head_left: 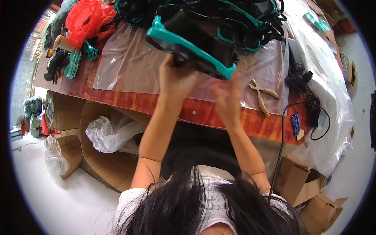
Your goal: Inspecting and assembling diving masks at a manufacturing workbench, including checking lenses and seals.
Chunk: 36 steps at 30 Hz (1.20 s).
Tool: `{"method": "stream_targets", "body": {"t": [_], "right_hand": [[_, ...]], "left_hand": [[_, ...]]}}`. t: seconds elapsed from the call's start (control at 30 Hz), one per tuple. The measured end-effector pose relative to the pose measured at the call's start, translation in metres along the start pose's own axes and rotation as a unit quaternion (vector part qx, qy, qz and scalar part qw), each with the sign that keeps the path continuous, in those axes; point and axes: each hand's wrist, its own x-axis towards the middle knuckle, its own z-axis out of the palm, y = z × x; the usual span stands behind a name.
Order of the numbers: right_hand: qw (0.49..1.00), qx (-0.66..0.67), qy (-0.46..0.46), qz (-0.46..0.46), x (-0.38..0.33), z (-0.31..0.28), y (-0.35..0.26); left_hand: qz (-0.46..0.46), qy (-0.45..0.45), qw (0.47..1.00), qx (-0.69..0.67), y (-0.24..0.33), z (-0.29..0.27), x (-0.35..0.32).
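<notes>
Low centre, both forearms rise to a teal-and-black frame [192, 41] at upper centre; the left hand [176, 78] grips its underside — the right hand [226, 94] is blurred, grip unclear; best kept level over the plastic sheet [125, 64]; pliers [261, 94] lie right; a pile [235, 15] behind.

Bright daylight, glare on plastic sheeting [129, 62], motion-blurred right hand [227, 96], fisheye-bent edges.

Plastic-sheeted [129, 66] wooden table [164, 103], pliers [261, 94]
</notes>
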Motion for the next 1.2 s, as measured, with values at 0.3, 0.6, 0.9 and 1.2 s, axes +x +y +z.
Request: {"method": "stream_targets", "body": {"t": [0.3, 0.6, 0.9, 1.2], "right_hand": [[0.915, -0.087, 0.169, -0.357, 0.007, -0.052, -0.015], [0.977, 0.062, 0.095, -0.181, 0.022, -0.076, -0.038], [0.997, 0.076, 0.013, -0.025, 0.04, -0.09, -0.047], [0.997, 0.08, -0.001, 0.019, 0.044, -0.094, -0.043]], "left_hand": [[-0.049, 0.01, 0.991, -0.123, -0.081, 0.018, -0.029], [0.065, 0.131, 0.944, 0.296, -0.058, 0.02, -0.058], [0.248, -0.174, 0.561, 0.77, 0.007, 0.061, -0.033], [0.162, -0.166, 0.491, 0.84, 0.003, 0.064, -0.025]]}}
